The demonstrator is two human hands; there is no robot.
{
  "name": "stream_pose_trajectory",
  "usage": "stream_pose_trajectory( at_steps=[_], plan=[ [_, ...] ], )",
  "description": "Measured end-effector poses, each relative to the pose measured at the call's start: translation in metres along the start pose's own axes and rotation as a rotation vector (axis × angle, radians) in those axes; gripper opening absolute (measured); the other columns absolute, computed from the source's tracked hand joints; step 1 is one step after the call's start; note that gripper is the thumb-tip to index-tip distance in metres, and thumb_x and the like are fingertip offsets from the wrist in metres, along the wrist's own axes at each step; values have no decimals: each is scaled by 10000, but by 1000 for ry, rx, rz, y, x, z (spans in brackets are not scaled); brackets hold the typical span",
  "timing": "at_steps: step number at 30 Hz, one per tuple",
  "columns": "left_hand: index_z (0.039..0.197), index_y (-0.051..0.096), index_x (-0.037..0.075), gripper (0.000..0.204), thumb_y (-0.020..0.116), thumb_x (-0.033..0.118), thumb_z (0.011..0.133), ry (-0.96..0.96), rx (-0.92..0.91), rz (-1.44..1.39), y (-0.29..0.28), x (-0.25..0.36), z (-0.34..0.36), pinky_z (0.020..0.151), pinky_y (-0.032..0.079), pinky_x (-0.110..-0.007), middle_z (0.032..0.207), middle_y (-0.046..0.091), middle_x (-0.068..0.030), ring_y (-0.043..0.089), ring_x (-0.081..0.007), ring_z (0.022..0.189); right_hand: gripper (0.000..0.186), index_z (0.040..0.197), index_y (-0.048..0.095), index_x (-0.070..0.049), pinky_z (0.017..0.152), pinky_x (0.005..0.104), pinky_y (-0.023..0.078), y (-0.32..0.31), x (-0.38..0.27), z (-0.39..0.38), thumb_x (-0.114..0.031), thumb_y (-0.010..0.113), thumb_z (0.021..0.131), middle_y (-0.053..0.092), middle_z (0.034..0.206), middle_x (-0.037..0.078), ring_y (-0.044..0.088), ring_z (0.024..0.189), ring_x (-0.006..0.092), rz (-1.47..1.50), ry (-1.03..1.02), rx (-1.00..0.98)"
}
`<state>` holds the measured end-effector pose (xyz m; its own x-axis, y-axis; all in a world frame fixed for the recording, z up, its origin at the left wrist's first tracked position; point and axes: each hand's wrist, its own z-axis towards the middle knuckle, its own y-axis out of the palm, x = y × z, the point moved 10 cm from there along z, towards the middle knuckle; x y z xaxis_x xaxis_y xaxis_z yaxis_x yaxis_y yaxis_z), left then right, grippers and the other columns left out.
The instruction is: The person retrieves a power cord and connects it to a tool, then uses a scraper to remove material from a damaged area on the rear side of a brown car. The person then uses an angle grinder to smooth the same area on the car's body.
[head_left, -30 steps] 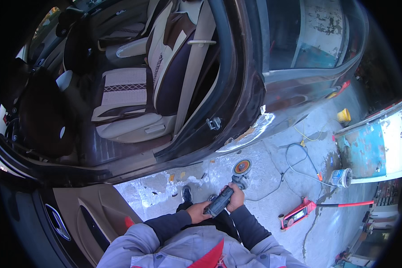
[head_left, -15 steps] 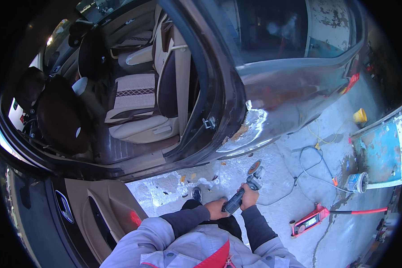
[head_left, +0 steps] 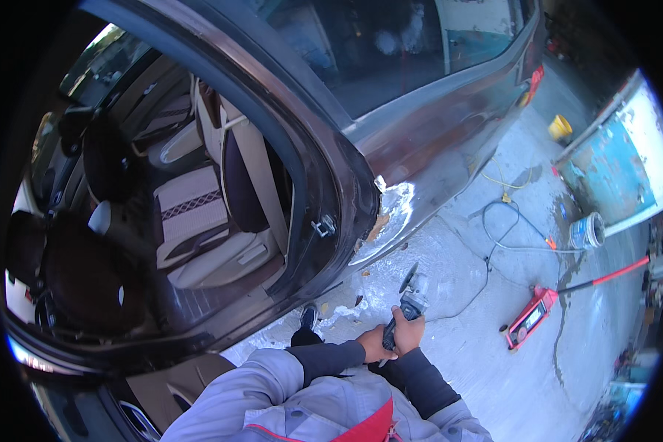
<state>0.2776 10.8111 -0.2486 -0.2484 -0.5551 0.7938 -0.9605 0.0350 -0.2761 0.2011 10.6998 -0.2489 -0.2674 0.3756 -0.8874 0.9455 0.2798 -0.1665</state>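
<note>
An angle grinder (head_left: pixel 415 293) is held low in front of me, its disc (head_left: pixel 409 276) pointing forward and seen nearly edge-on. My right hand (head_left: pixel 409 331) is closed around its body just behind the head. My left hand (head_left: pixel 376 346) is closed on the rear part of the tool, close against the right hand. Beyond the disc, apart from it, is the brown car's rear quarter panel (head_left: pixel 449 140). By the door opening the panel has a shiny bare-metal patch (head_left: pixel 398 206) with a brownish, ragged spot (head_left: pixel 378 227) at its edge.
The open doorway shows beige seats (head_left: pixel 191 199); the open door (head_left: pixel 177 383) is at lower left. A hose (head_left: pixel 493 239) snakes over the floor at right, near a red floor jack (head_left: pixel 530 320), a white bucket (head_left: pixel 588 231), a yellow container (head_left: pixel 560 127) and a worn turquoise panel (head_left: pixel 611 158).
The view has turned, shifting the car leftward. The grinder has tipped more upright, its disc turning edge-on. My left hand has come closer to the right; both still hold the tool.
</note>
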Motion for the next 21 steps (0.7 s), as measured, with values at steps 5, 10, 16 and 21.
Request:
stream_pose_trajectory(
  at_steps=[5,10,16,21],
  plan=[
    [1263,544,-12,667,862,259,743,69,-221,-213,-30,-42,-25,963,513,-397,1143,668,-174,653,-296,1059,430,1087,606,46,700,349,541,40,19,-49,-183,870,837,680,926,105,646,773,171,251,154,108],
    [1239,546,-27,685,859,260,702,250,-268,-212,-48,-69,-47,889,542,-396,1088,678,-181,684,-304,991,269,1051,595,-16,732,429,606,94,37,-94,-246,699,957,657,861,130,683,765,283,729,401,-157],
    [1148,643,-37,645,872,402,735,82,-407,6,-56,-68,-68,878,543,-409,1013,720,-182,702,-318,947,248,1027,605,-6,694,443,602,73,70,-104,-229,673,942,651,837,136,675,728,283,693,429,48],
    [1165,668,-39,544,804,424,912,0,-433,70,-77,-115,-87,818,566,-361,994,767,-140,739,-232,913,248,1016,622,-16,654,416,574,40,108,-108,-227,710,920,642,792,119,655,669,263,668,450,255]
  ],
)
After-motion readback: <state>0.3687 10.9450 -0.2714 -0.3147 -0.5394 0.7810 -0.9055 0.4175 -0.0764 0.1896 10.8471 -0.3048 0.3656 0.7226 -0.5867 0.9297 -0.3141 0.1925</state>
